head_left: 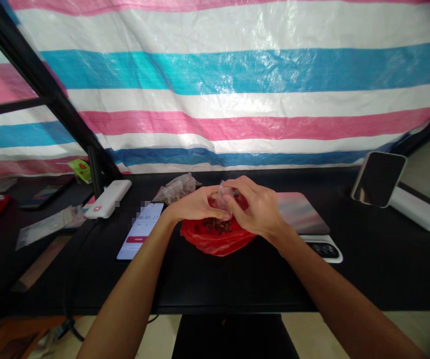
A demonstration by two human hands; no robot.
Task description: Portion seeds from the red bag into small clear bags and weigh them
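Note:
My left hand (196,204) and my right hand (254,207) meet above the table, and their fingers pinch a small clear plastic bag (223,199) between them. Beneath the hands lies a crumpled red plastic bag (218,244), open on top. It holds a heap of small dark brown pieces (217,226). The bag's contents are partly hidden by my left hand. I cannot tell what, if anything, the clear bag contains.
A phone showing a timer (139,232) lies left of the red bag, with a white power bank (108,198) and more clear bags (177,188) behind it. A tablet (301,212), a phone (323,249) and a stand-mounted phone (378,179) are on the right. A striped tarp (237,75) hangs behind.

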